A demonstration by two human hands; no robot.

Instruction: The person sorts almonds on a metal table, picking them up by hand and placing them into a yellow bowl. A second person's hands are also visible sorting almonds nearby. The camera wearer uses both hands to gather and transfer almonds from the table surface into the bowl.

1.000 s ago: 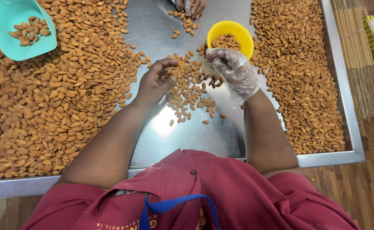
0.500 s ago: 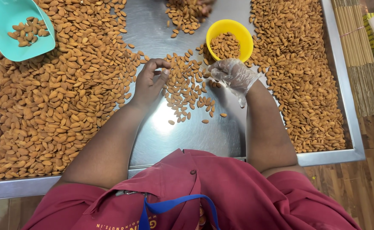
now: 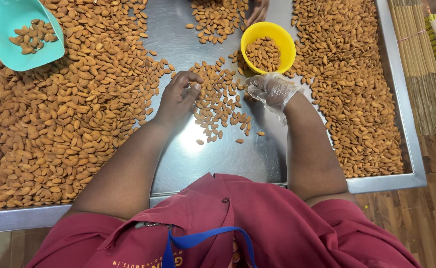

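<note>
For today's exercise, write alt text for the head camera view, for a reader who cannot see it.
Seen from above, a person in a red shirt sorts a small scatter of almonds on a steel table, bare left hand and gloved right hand both on them. A yellow bowl of almonds sits just beyond the right hand, big heaps lie on both sides, and a teal scoop lies far left.

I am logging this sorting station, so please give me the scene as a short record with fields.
Surface: steel tray table, raised rim
Left hand: bare, fingers on the small scattered almonds at centre
Right hand: in a clear glove, at the edge of the same almonds, just below the yellow bowl
Yellow bowl: holds almonds
Teal scoop: top left, a few almonds inside
Large piles: left pile; right pile
Another person's hand: at top edge
</note>
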